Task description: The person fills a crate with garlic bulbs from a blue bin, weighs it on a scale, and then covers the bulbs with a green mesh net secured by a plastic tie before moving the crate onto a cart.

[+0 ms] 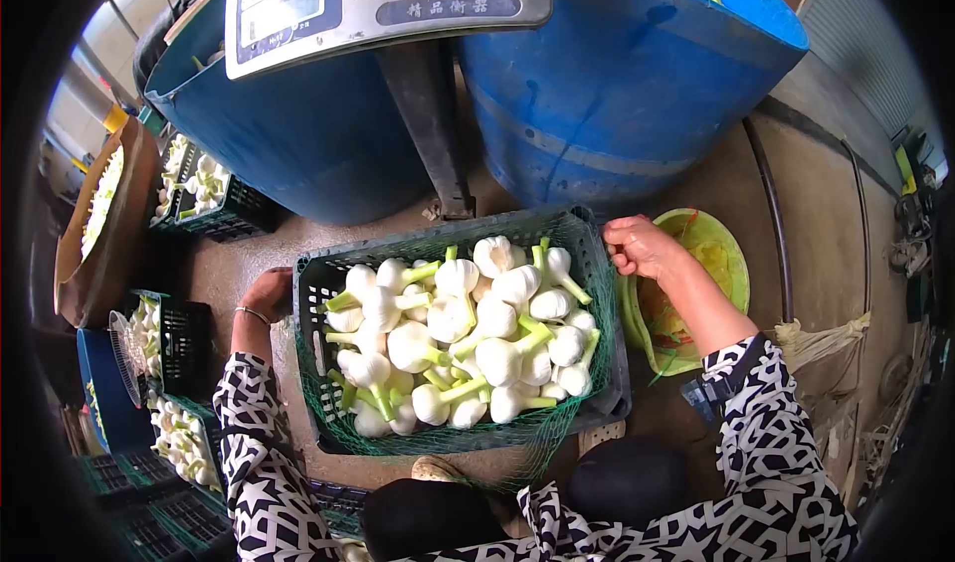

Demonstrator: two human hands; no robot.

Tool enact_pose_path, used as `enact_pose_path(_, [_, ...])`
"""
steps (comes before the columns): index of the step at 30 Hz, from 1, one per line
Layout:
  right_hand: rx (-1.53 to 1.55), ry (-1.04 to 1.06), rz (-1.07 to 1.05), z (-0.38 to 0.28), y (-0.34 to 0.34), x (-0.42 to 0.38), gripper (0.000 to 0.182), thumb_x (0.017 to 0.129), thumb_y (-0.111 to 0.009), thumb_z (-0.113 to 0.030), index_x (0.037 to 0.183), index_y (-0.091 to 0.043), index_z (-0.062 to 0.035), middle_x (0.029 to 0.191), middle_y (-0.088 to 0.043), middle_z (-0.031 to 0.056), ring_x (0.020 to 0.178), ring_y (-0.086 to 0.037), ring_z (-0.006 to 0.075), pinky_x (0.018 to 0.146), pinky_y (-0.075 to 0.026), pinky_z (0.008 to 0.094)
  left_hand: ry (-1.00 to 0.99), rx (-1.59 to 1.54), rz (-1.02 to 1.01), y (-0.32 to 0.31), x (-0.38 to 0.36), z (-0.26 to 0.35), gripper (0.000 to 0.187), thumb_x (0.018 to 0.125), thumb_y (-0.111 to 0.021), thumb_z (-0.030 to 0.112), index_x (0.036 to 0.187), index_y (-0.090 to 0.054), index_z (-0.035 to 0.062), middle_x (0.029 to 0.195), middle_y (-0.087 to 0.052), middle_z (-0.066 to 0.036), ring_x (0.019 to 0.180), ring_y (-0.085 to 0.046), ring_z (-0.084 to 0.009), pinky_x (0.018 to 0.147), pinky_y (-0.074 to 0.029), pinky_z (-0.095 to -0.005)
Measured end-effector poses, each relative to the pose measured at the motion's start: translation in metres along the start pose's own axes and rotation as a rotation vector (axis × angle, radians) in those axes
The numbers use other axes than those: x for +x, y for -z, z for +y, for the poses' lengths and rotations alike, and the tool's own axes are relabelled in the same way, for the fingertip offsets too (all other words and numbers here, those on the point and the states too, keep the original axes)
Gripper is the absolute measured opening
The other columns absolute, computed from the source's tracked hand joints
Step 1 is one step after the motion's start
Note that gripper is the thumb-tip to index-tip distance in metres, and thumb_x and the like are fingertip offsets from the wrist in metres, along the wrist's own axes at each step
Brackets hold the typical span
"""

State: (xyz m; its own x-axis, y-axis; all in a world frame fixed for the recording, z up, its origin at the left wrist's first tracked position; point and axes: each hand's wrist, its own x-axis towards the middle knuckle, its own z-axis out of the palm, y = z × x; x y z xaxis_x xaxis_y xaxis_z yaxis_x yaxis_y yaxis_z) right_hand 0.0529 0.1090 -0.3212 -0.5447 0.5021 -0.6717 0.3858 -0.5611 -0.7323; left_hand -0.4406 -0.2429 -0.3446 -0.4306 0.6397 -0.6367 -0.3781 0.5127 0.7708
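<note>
Dark plastic crate (438, 233) seen mid-scene in the head view, lined with green netting (542, 445) and heaped with garlic bulbs (497, 358). Its far right corner is gripped by the right hand (645, 248), fingers curled. Its left side is met by the left hand (267, 294); fingers partly hidden, grip cannot be told. Blue tubs (607, 85) are set beyond.

Produce-handling workspace: digital scale (428, 25), big blue tubs (617, 94), garlic-filled crates (378, 247), bare floor (224, 279).

Fisheye bending, black corners, glare on scale display (286, 7)
</note>
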Motion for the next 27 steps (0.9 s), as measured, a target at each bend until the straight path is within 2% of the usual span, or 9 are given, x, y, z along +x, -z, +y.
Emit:
enact_pose_path(4, [0.102, 0.192, 0.117, -0.008, -0.016, 0.021, 0.006, 0.09, -0.057, -0.012, 0.084, -0.057, -0.0123, 0.065, -0.046, -0.0041, 0.048, -0.042, 0.0056, 0.038, -0.028, 0.0225, -0.086, 0.039, 0.117, -0.004, 0.013, 0.005, 0.021, 0.095, -0.045, 0.006, 0.093, -0.065, 0.0008, 0.084, -0.068, -0.009, 0.067, -0.065, -0.0177, 0.06, -0.055, -0.0313])
enact_pose_path(8, [0.18, 0.357, 0.161, -0.01, -0.029, 0.019, 0.005, 0.09, -0.059, -0.014, 0.087, -0.059, -0.0103, 0.066, -0.048, -0.004, 0.048, -0.042, 0.0047, 0.037, -0.028, 0.0224, -0.273, 0.036, 0.426, -0.008, 0.023, 0.003, 0.012, 0.089, -0.059, 0.01, 0.082, -0.066, 0.0031, 0.066, -0.061, -0.002, 0.051, -0.054, -0.0133, 0.047, -0.042, -0.0283])
enact_pose_path(12, [0.256, 0.555, 0.147, -0.011, -0.023, -0.001, 0.004, 0.089, -0.057, -0.011, 0.086, -0.058, -0.0075, 0.066, -0.049, -0.0022, 0.046, -0.043, 0.0052, 0.036, -0.029, 0.0226, -0.672, 0.335, 0.701, -0.032, 0.003, 0.022, 0.01, 0.086, -0.063, 0.011, 0.081, -0.063, 0.0014, 0.066, -0.062, -0.005, 0.056, -0.057, -0.0147, 0.054, -0.044, -0.0298])
enact_pose_path(16, [0.154, 0.702, 0.256, -0.008, -0.026, -0.02, 0.003, 0.088, -0.053, -0.004, 0.087, -0.056, -0.0036, 0.067, -0.05, -0.0004, 0.046, -0.045, 0.0062, 0.038, -0.033, 0.0231, -1.194, 0.796, 0.993, -0.084, -0.075, 0.025, 0.003, 0.088, -0.061, 0.008, 0.091, -0.061, 0.0061, 0.077, -0.063, -0.013, 0.065, -0.061, -0.0304, 0.062, -0.049, -0.0353])
enact_pose_path(18, [-0.233, 1.064, 0.506, -0.001, -0.023, -0.032, 0.004, 0.089, -0.051, -0.003, 0.087, -0.054, -0.0022, 0.069, -0.053, 0.0001, 0.048, -0.048, 0.0072, 0.044, -0.039, 0.0239, -1.131, 0.749, 1.012, -0.085, -0.11, 0.009, 0.006, 0.088, -0.058, 0.002, 0.093, -0.061, 0.0043, 0.075, -0.062, -0.012, 0.062, -0.06, -0.0277, 0.06, -0.048, -0.0348])
enact_pose_path(22, [-0.486, 1.251, 0.568, 0.002, -0.038, -0.061, 0.003, 0.09, -0.05, -0.002, 0.093, -0.052, -0.0028, 0.067, -0.055, 0.0055, 0.052, -0.057, 0.0146, 0.051, -0.046, 0.0284, -1.185, 0.722, 0.924, -0.113, -0.151, -0.016, 0.008, 0.086, -0.058, -0.002, 0.093, -0.06, 0.0022, 0.076, -0.059, -0.012, 0.065, -0.059, -0.0246, 0.061, -0.047, -0.0329])
enact_pose_path(25, [-0.728, 1.46, 0.6, -0.014, -0.064, -0.092, 0.007, 0.09, -0.05, -0.002, 0.097, -0.05, -0.0014, 0.084, -0.061, 0.0128, 0.068, -0.064, 0.022, 0.066, -0.05, 0.0294, -1.239, 0.83, 0.913, -0.13, -0.16, -0.009, 0.005, 0.088, -0.058, -0.002, 0.092, -0.059, 0.0012, 0.078, -0.06, -0.009, 0.064, -0.058, -0.0179, 0.061, -0.047, -0.0298])
enact_pose_path(26, [-0.869, 1.627, 0.613, -0.015, -0.075, -0.097, 0.008, 0.09, -0.051, -0.003, 0.097, -0.049, -0.0007, 0.092, -0.063, 0.0153, 0.074, -0.065, 0.024, 0.072, -0.051, 0.0296, -1.132, 0.426, 0.818, -0.115, -0.15, -0.013, 0.003, 0.092, -0.058, 0.003, 0.093, -0.061, 0.0018, 0.075, -0.06, -0.003, 0.061, -0.055, -0.0104, 0.056, -0.044, -0.0239])
enact_pose_path(27, [-0.716, 1.556, 0.466, -0.011, -0.089, -0.098, 0.006, 0.092, -0.05, -0.004, 0.097, -0.049, -0.0005, 0.099, -0.063, 0.0171, 0.078, -0.066, 0.0236, 0.075, -0.051, 0.0301, -1.087, 0.189, 0.768, -0.093, -0.133, -0.017, 0.004, 0.093, -0.059, 0.005, 0.094, -0.062, 0.0022, 0.073, -0.059, 0.0, 0.059, -0.054, -0.0073, 0.053, -0.041, -0.0212])
